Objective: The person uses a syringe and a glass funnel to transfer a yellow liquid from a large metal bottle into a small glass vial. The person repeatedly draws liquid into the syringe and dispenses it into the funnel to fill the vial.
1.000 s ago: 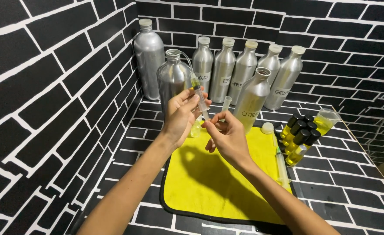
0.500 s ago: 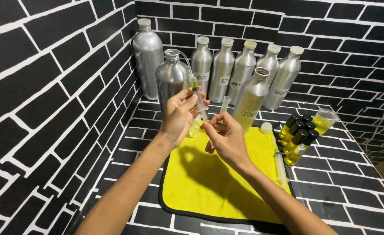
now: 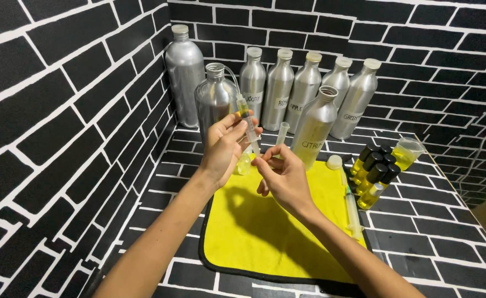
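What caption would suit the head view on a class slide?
Left hand holds a syringe of yellow liquid; right hand meets its tip above a yellow mat, silver bottles behind.

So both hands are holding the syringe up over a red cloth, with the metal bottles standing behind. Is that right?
Not quite: the cloth is yellow, not red, as the head view shows. The rest holds: the left hand and right hand hold the syringe up over it, with the metal bottles standing behind.
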